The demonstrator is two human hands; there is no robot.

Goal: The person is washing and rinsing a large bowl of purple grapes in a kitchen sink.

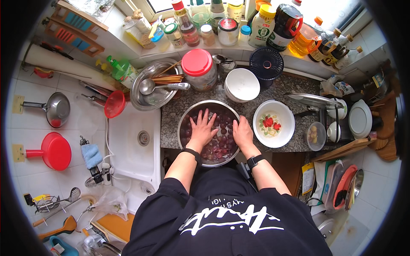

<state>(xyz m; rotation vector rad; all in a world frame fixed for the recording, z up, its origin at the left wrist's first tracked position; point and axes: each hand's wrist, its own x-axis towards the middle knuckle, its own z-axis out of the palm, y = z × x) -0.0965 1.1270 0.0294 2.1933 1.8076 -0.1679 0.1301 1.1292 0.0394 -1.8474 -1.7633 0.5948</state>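
A stainless steel basin (209,165) stands at the front edge of the granite counter, directly before me. Dark red grapes (222,123) fill it, with a patch of paler, crushed-looking pieces (214,153) at the near side. Fingers spread, my left hand (201,129) lies palm down on the grapes and hides those under it. My right hand (242,130) grips the basin's right rim, thumb inside. Just right of that hand is a white enamel bowl (259,128) with red flowers on its bottom.
Behind the basin stand stacked white bowls (242,84), a red-lidded plastic jar (199,68) and a steel bowl (137,96) with a ladle and chopsticks. A white sink (128,137) lies left. Rightward are a small plastic tub (315,136) and a dish rack (342,124). Bottles (285,28) line the windowsill.
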